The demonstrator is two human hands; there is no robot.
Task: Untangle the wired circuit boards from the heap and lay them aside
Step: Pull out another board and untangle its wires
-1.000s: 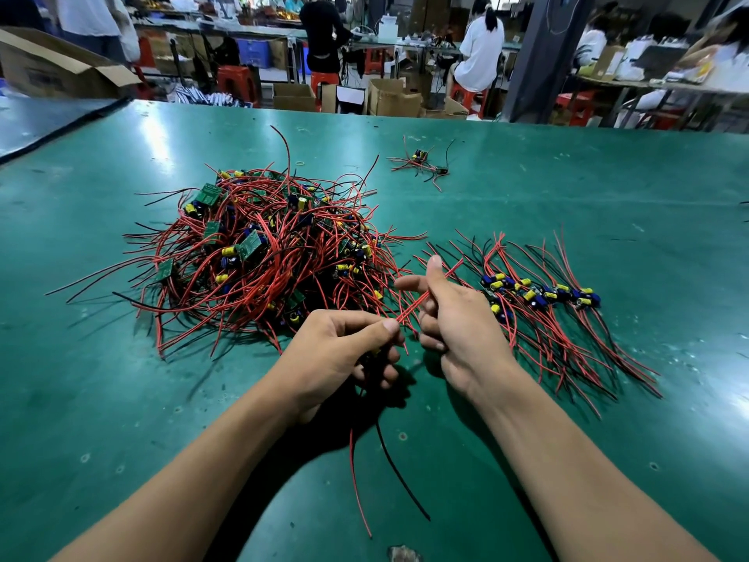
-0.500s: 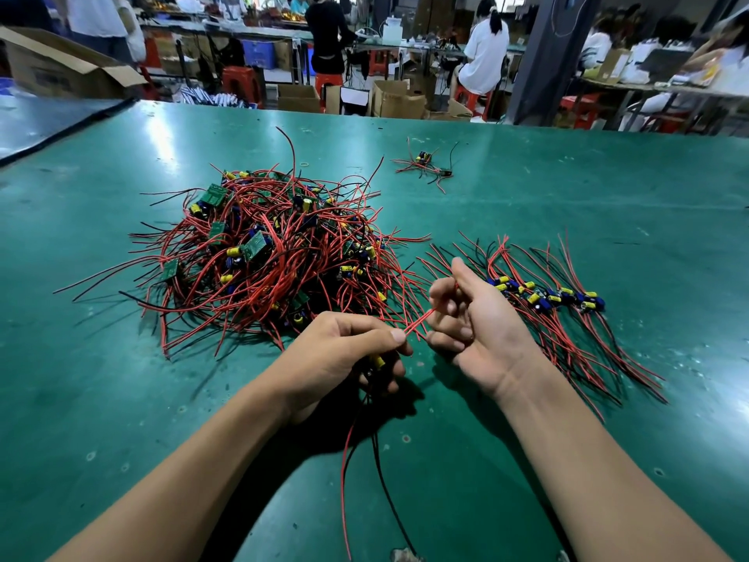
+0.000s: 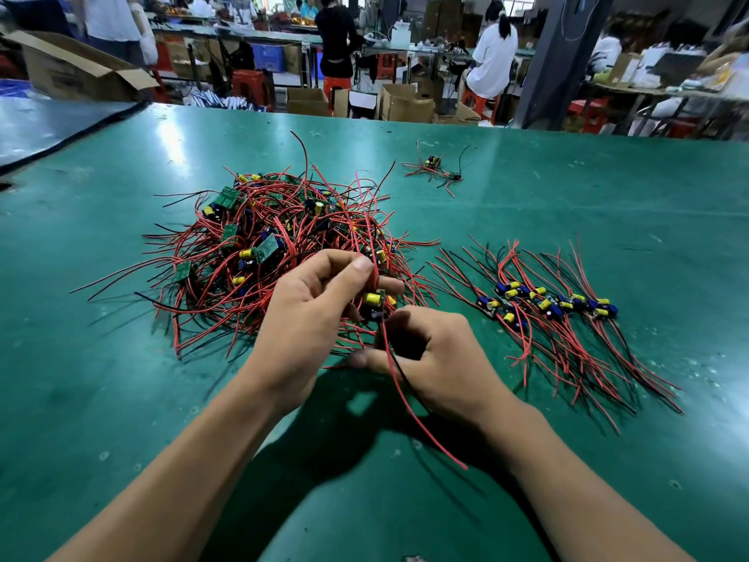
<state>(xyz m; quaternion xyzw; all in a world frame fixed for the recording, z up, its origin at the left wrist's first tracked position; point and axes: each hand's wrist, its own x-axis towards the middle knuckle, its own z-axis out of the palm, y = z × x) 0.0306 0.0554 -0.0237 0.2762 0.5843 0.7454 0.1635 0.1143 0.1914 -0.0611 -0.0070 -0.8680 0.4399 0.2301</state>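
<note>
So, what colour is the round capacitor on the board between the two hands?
Yellow: the capacitor on the board shows best in the head view.

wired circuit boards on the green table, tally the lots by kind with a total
big tangled heap of red- and black-wired green circuit boards: 1
neat row of wired boards laid aside at the right: 1
small stray bunch of wired boards, far side: 1
single wired board held between left hand and right hand: 1
total: 4

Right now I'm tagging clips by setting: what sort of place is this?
Probably an electronics assembly workshop: a heap of wired circuit boards on a green workbench, sorted boards beside it, a seated worker and cardboard boxes behind.
</note>
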